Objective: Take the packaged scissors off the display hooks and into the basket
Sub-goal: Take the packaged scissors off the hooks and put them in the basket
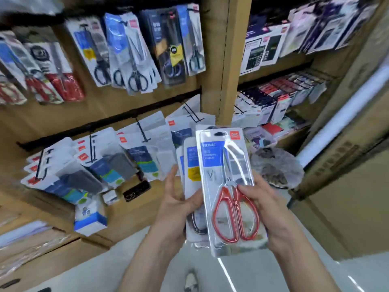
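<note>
1. Scissors come first: my right grip (pixel 265 205) clasps a clear plastic blister pack of red-handled scissors (pixel 227 186) by its lower right edge. The thumb lies across the front beside the red loops and the fingers are behind.
2. My left grip (pixel 176 205) holds a few more white-carded scissor packs (pixel 190 165), fanned just behind the front one. Its thumb presses on their face, and a dark handle loop shows low down between my two grips.
3. This bundle is off the hooks and held up in front of me above the pale shop floor (pixel 147 260). It is not in any basket yet.
4. I cannot be sure where the basket is. A round, greyish, blurred thing (pixel 275 167) sits low on the right beyond the bundle; it may be the basket, but I cannot tell.
5. Plenty is left on the display. Carded black-handled scissors (pixel 134 55) hang along the upper rail, with more red-handled packs (pixel 63 85) further left.
6. Bare black wire hooks (pixel 191 114) stand just above my bundle.
7. I judge the task partway done. One load is gathered and needs dropping into the basket, and after that the upper rail has to be cleared.
</note>
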A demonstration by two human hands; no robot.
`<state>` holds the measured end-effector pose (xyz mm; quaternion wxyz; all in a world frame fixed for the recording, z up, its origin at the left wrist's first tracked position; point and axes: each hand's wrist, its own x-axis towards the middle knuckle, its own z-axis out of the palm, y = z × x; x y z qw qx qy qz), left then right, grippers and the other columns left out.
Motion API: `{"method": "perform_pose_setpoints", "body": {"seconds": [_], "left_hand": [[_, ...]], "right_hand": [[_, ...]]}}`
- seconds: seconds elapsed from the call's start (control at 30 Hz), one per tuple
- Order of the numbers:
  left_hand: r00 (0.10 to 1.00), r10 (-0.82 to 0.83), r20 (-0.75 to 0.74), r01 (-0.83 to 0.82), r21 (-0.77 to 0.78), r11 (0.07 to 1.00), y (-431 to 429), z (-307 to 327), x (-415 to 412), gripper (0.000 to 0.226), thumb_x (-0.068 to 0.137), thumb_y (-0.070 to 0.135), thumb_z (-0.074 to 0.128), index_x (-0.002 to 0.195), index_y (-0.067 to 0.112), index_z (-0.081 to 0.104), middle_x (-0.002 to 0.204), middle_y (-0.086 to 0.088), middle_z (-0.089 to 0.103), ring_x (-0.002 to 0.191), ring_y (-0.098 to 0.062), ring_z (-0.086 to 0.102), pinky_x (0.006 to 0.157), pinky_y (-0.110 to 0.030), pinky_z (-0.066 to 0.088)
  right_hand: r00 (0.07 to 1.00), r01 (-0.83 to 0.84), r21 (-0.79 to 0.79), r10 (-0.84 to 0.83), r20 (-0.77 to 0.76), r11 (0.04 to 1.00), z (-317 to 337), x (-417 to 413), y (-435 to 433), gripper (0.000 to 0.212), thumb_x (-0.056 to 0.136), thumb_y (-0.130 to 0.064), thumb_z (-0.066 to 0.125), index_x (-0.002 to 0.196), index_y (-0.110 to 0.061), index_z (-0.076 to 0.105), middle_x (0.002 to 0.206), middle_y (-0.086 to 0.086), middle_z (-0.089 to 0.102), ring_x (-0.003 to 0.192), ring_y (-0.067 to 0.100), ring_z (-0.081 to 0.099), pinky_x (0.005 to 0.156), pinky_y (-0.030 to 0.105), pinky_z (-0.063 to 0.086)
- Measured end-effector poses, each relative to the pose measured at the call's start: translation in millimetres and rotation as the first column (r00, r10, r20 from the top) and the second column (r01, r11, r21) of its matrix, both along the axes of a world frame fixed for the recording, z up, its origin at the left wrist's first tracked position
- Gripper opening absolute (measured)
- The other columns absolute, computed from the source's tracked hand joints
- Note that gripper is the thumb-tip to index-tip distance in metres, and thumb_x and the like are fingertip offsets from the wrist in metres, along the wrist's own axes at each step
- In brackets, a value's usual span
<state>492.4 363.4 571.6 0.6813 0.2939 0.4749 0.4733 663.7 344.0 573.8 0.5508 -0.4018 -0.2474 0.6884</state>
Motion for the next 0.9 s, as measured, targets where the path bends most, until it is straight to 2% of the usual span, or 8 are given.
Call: {"method": "perform_pose_setpoints", "body": {"seconds": [0.1, 0.3, 0.43, 0.53, 0.63, 0.73, 0.8, 0.9], "left_hand": [[0.999, -0.032, -0.002, 0.032, 0.011, 0.999, 21.9, 3.7, 12.8, 0.077, 0.082, -0.006, 0.067, 0.136, 0.044, 0.045, 0.111, -0.018, 0.073, 0.083, -0.031, 0.073, 0.071, -0.045, 0.062], [0.96, 0.257, -0.107, -0.23, 0.212, 0.95, 89.9, 6.4, 22.7, 0.069, 0.079, -0.003, 0.074, 0.127, 0.042, 0.054, 0.104, -0.001, 0.077, 0.092, -0.018, 0.074, 0.076, -0.034, 0.061], [0.889, 0.413, -0.198, -0.326, 0.362, 0.874, 135.6, 27.0, 6.3, 0.067, 0.081, -0.002, 0.075, 0.127, 0.04, 0.052, 0.081, 0.006, 0.075, 0.068, 0.004, 0.068, 0.068, -0.014, 0.056], [0.896, 0.42, -0.146, -0.342, 0.377, 0.861, 170.6, 40.5, -18.6, 0.066, 0.082, 0.0, 0.073, 0.128, 0.042, 0.052, 0.092, 0.0, 0.077, 0.081, -0.01, 0.073, 0.078, -0.032, 0.06], [0.961, 0.248, -0.124, -0.191, 0.355, 0.915, 198.0, 40.9, -20.2, 0.062, 0.086, 0.002, 0.069, 0.132, 0.04, 0.051, 0.102, -0.004, 0.077, 0.092, -0.024, 0.072, 0.084, -0.043, 0.058], [0.978, 0.15, -0.146, -0.088, 0.362, 0.928, 216.1, 38.6, 2.9, 0.063, 0.087, 0.002, 0.067, 0.136, 0.037, 0.049, 0.109, -0.005, 0.076, 0.1, -0.024, 0.072, 0.085, -0.037, 0.06], [0.984, 0.137, -0.113, -0.089, 0.354, 0.931, 230.2, 37.3, 16.7, 0.061, 0.088, 0.004, 0.067, 0.138, 0.034, 0.047, 0.115, -0.004, 0.074, 0.107, -0.025, 0.07, 0.09, -0.039, 0.058], [0.987, 0.122, -0.103, -0.081, 0.332, 0.94, 249.7, 37.1, 30.5, 0.063, 0.08, 0.023, 0.071, 0.137, 0.036, 0.047, 0.124, -0.001, 0.07, 0.113, -0.021, 0.067, 0.096, -0.045, 0.055]], "right_hand": [[0.999, 0.034, 0.023, -0.035, 0.037, 0.999, 1.1, 2.9, 19.7, 0.026, 0.074, -0.01, 0.07, 0.097, -0.02, 0.077, 0.099, 0.018, 0.075, 0.076, 0.025, 0.071, 0.074, 0.038, 0.059], [0.936, 0.337, -0.009, -0.333, 0.115, 0.942, 2.0, 14.4, 91.0, 0.02, 0.096, -0.008, 0.054, 0.11, -0.014, 0.067, 0.1, 0.013, 0.075, 0.081, 0.025, 0.07, 0.084, 0.047, 0.057], [0.853, 0.477, 0.066, -0.479, 0.207, 0.877, 10.3, 28.3, 142.3, 0.016, 0.097, -0.004, 0.054, 0.098, -0.017, 0.064, 0.088, 0.009, 0.073, 0.07, 0.02, 0.068, 0.062, 0.036, 0.062], [0.783, 0.452, 0.225, -0.505, 0.364, 0.863, 18.7, 42.1, 173.1, 0.044, 0.097, 0.005, 0.05, 0.129, -0.025, 0.049, 0.103, 0.001, 0.071, 0.075, 0.009, 0.072, 0.057, 0.025, 0.058], [0.798, 0.245, 0.37, -0.403, 0.447, 0.896, 24.1, 34.6, 204.9, 0.07, 0.096, 0.011, 0.048, 0.134, -0.048, 0.045, 0.125, 0.005, 0.068, 0.102, 0.026, 0.07, 0.082, 0.045, 0.058], [0.769, 0.14, 0.406, -0.358, 0.53, 0.903, 26.2, 9.9, 232.1, 0.055, 0.092, 0.015, 0.048, 0.109, -0.032, 0.072, 0.105, 0.002, 0.076, 0.092, 0.023, 0.07, 0.085, 0.043, 0.053], [0.824, 0.148, 0.351, -0.312, 0.474, 0.924, 26.4, 1.9, 248.1, 0.041, 0.091, 0.011, 0.05, 0.102, -0.02, 0.075, 0.099, 0.008, 0.077, 0.092, 0.032, 0.07, 0.089, 0.051, 0.054], [0.879, 0.204, 0.281, -0.302, 0.368, 0.938, 26.2, 10.2, 266.3, 0.024, 0.087, -0.011, 0.059, 0.099, -0.023, 0.077, 0.104, 0.01, 0.076, 0.105, 0.036, 0.068, 0.1, 0.058, 0.049]]}}
